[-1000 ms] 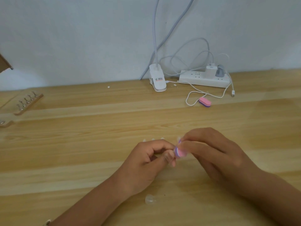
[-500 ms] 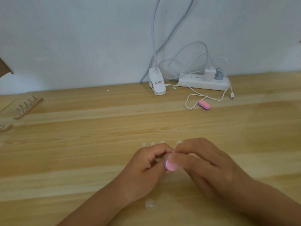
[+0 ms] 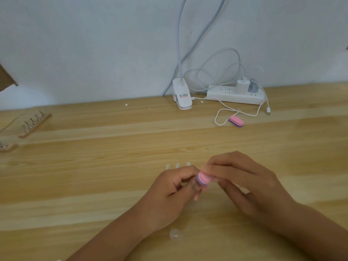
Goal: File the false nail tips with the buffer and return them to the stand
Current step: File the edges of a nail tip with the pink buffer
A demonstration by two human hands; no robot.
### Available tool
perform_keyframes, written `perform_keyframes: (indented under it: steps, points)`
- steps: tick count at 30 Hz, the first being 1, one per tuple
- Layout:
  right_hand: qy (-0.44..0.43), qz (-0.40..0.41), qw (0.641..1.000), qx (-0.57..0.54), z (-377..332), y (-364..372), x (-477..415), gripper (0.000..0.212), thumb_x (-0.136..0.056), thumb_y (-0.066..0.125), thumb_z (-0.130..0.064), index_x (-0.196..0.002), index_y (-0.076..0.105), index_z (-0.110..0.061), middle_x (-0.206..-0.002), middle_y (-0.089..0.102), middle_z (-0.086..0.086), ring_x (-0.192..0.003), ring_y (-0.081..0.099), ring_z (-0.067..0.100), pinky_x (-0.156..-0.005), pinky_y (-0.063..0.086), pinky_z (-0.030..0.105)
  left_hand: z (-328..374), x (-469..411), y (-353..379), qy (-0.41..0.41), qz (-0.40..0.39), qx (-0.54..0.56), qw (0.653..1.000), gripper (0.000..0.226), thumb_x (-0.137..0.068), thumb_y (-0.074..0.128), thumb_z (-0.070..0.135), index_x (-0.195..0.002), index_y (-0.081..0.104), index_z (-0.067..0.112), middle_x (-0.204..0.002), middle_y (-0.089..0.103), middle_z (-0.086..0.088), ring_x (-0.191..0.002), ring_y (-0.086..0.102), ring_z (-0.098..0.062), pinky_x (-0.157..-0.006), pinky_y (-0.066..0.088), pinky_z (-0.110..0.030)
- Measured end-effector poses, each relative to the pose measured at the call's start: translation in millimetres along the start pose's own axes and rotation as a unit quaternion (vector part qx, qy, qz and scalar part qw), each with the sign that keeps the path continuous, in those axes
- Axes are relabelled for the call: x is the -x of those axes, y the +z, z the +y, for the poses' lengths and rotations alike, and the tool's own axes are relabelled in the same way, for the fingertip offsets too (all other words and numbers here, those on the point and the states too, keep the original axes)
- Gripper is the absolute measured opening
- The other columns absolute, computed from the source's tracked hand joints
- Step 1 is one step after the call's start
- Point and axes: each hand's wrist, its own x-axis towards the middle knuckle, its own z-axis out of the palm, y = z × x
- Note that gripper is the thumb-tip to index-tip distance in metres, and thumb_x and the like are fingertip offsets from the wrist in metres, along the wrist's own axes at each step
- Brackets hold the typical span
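Clear plastic lies nearest us: one loose nail tip [image 3: 176, 236] on the wooden counter [image 3: 94, 185], just below the wrists. Above it our left hand [image 3: 169, 196] curls its fingers round the held tip [image 3: 196, 186], which is blurred and hard to make out. Our right hand [image 3: 246, 187] pinches the pink-and-purple buffer [image 3: 203, 178] and seems to lay its face on that tip. For this filing we judge short, light strokes best. The left thumb should brace the tip from behind so it cannot flex or spring away, and the buffer should sit flat rather than on a corner. Just beyond the knuckles three more tips [image 3: 178, 165] stand in a row. Farther off a spare buffer [image 3: 236, 121] sits by a white cable [image 3: 215, 118]. The stand [image 3: 35, 122], far left and well apart, is where we should seat the finished tip.
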Motion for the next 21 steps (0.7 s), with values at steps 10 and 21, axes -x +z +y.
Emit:
perform_keyframes:
  steps: [10, 21]
  points:
    - [-0.027, -0.024, 0.999, -0.017, -0.7, 2.6, 3.2, 0.034, -0.092, 0.06, 0.008, -0.117, 0.069, -0.014, -0.118, 0.062, 0.001, -0.105, 0.061, 0.017, -0.089, 0.049, 0.027, 4.9, 0.0, -2.3, -0.027, -0.004, 0.032, 0.999, 0.028, -0.1, 0.048, 0.013, -0.078, 0.065, 0.018, -0.06, 0.052, 0.015, -0.049, 0.042, 0.005, -0.052, 0.031, -0.007]
    - [-0.049, -0.029, 0.998, 0.004, 1.8, -1.0, 4.1, 0.029, -0.095, 0.056, 0.007, -0.116, 0.067, -0.01, -0.118, 0.061, 0.003, -0.108, 0.059, 0.014, -0.092, 0.047, 0.025, 16.0, -0.9, -3.5, -0.086, -0.054, 0.078, 0.992, 0.028, -0.101, 0.036, 0.022, -0.083, 0.052, 0.008, -0.064, 0.046, -0.001, -0.041, 0.03, -0.001, -0.04, 0.026, -0.01]
